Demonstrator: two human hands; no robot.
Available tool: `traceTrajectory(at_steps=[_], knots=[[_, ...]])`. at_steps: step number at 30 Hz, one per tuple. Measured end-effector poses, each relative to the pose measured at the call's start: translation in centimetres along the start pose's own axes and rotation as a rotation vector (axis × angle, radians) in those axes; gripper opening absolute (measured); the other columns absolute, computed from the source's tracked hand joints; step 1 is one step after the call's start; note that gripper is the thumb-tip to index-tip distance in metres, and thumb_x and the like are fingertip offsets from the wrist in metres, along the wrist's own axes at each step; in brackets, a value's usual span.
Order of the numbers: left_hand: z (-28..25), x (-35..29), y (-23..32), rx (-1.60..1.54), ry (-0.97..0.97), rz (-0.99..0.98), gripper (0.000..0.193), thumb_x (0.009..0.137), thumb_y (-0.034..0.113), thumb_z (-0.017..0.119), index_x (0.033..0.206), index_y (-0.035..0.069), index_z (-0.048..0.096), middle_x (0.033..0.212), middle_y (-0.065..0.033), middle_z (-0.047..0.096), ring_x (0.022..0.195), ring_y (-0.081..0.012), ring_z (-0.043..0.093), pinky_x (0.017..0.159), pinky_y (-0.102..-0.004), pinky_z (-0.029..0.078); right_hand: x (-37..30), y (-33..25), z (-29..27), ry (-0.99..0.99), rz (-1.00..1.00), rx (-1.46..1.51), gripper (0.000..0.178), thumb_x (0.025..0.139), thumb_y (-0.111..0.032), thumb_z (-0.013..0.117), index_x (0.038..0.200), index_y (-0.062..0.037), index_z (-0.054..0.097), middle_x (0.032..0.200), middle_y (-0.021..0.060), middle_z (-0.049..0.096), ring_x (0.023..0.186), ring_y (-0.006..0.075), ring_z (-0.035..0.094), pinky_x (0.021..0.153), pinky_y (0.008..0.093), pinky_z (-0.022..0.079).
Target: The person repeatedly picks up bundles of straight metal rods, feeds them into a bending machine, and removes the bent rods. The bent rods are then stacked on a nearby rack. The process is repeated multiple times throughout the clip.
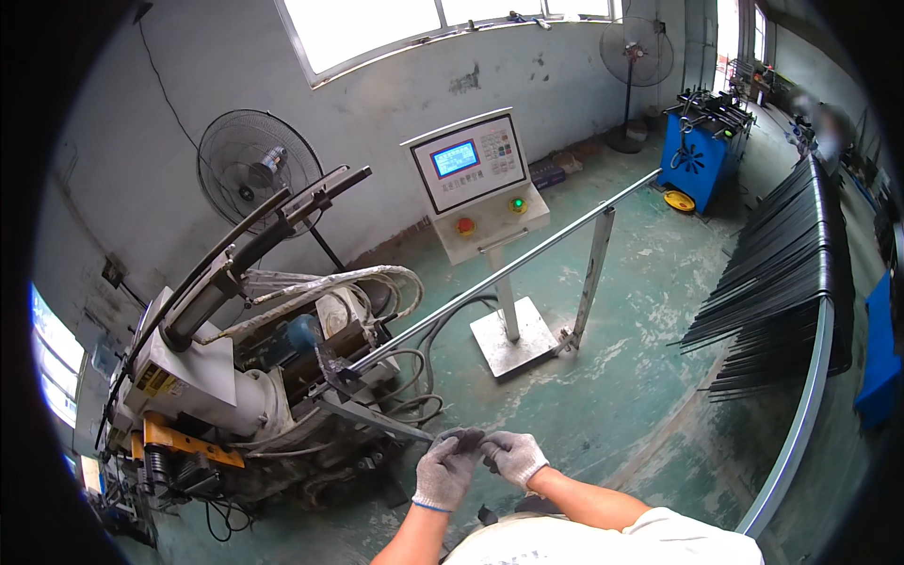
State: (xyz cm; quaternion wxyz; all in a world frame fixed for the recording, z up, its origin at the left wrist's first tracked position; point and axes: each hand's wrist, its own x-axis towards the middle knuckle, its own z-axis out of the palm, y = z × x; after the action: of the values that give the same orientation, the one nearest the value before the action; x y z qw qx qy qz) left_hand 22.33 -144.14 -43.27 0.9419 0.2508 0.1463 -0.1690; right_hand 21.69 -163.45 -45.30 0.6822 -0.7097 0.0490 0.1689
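Observation:
Both my hands wear grey work gloves with pale knitted cuffs and are raised close together in front of my body. My left hand (pixel 446 468) has its fingers bent toward the right one. The curled fingers of my right hand (pixel 514 458) meet the left fingertips. Whatever may be between them is too small to make out. Just beyond the left hand ends a flat grey metal bar (pixel 381 418), part of the tube bending machine (pixel 212 372) at the left.
A control console (pixel 476 169) with a lit screen stands ahead on a white base plate. A long silver rail (pixel 508 255) crosses before it, held by a post (pixel 593 278). Black rods (pixel 782 273) hang on a rack at right. Fans (pixel 254 169) stand by the wall.

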Motion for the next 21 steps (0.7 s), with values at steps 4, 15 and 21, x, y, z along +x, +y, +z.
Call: traceTrajectory(at_steps=[4,15,21], knots=[[-0.4,-3.6,0.6,0.026,-0.065,-0.039,0.037,0.102,0.010,0.060,0.134,-0.005,0.069,0.141,-0.0291,0.073,0.137,-0.0467,0.067,0.131,-0.0623,0.040,-0.8,0.5,0.8,0.136,0.046,0.096,0.022,0.110,-0.021,0.075,0.114,-0.0015,0.083,0.087,0.0068,0.080,0.075,0.0141,0.071,0.069,0.0330,0.059],[-4.3,-10.3,0.4,0.096,-0.185,-0.064,0.048,0.108,0.018,0.055,0.145,-0.012,0.061,0.157,-0.0315,0.062,0.152,-0.0480,0.054,0.137,-0.0611,0.030,-8.3,-1.7,5.4,0.037,-0.142,-0.325,0.031,0.113,-0.032,0.068,0.130,-0.0089,0.080,0.108,0.0172,0.083,0.093,0.0316,0.082,0.082,0.0425,0.064],[-2.1,-11.1,0.3,0.002,-0.165,0.012,0.045,0.105,0.016,0.060,0.139,-0.013,0.065,0.156,-0.0314,0.063,0.156,-0.0474,0.049,0.140,-0.0617,0.024,-5.0,-2.3,5.7,0.282,-0.080,-0.290,0.031,0.110,-0.032,0.067,0.115,-0.0055,0.082,0.106,0.0231,0.081,0.101,0.0430,0.079,0.086,0.0471,0.063]])
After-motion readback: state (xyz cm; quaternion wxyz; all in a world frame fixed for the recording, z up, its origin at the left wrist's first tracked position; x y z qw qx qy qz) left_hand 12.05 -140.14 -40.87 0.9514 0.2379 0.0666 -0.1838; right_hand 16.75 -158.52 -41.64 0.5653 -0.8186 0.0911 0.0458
